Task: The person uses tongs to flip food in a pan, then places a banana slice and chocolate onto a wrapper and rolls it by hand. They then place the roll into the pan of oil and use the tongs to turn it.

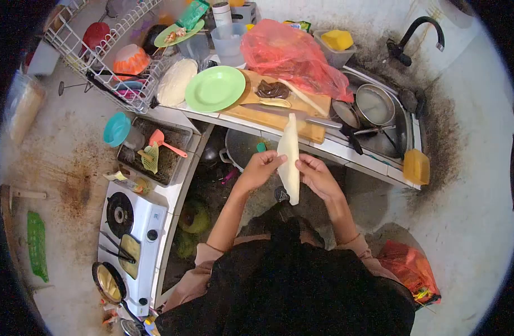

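Note:
Between my two hands, over the counter's front edge, is a long pale folded dough wrapper (289, 159), upright and pointed at its top. My left hand (261, 169) pinches its left side with thumb and fingers. Opposite, my right hand (319, 176) grips the right side the same way. Just beyond lies a wooden cutting board (257, 116) with a knife (316, 119), a dark brown lump in clear plastic (272, 89), a yellowish slice (275, 103) and a pale strip (302, 97). A green plate (215, 89) overlaps a pale round stack of wrappers (177, 82).
A red plastic bag (293, 59) sits behind the board. Right of it is a sink with a pan (374, 105) under a black faucet (416, 42). A dish rack (106, 56) stands at upper left. On the left, a gas stove (136, 218) bears a frying pan (108, 281).

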Available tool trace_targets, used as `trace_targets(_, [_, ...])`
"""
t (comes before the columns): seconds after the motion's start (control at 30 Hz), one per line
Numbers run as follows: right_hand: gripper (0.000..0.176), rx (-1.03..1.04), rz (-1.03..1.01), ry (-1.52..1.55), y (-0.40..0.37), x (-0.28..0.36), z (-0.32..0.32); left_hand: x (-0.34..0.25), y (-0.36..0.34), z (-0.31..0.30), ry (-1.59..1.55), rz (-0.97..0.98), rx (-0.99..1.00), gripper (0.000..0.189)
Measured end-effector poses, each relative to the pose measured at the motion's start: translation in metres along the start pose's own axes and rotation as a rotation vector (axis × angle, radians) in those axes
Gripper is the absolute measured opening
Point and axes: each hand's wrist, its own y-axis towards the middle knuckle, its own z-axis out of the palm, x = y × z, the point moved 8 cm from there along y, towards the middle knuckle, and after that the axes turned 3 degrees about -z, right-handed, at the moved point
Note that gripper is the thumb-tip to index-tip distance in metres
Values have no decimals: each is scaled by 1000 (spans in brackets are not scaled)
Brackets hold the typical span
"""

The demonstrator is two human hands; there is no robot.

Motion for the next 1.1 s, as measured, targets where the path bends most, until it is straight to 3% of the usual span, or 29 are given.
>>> trace_targets(0.17, [21,-27,-71,16,5,-3,-5,8,7,0,42,90,-87,19])
trace_targets(0.27, [19,-139,-99,-70,4,2,-10,6,6,-6,123,355,-426,18])
trace_targets(0.37, [20,-236,-174,-193,3,8,-14,11,9,-7,189,426,-465,17])
trace_targets(0.47, [20,-309,-226,-242,5,8,-23,-4,4,5,189,330,-356,20])
trace_targets(0.57, [17,-394,-312,-323,2,19,-25,6,8,14,-237,83,-189,24])
trace_targets(0.67, [16,-392,-377,-364,3,19,-26,2,9,22,-113,44,-39,32])
trace_targets(0.87, [16,-443,-339,-344,3,18,-21,6,13,21,-239,42,-64,30])
trace_targets(0.97, [16,-417,-484,-590,7,19,-25,16,16,13,-364,55,-101,28])
trace_targets(1.1, [21,-293,-314,-469,11,14,-15,15,14,7,-255,3,-133,24])
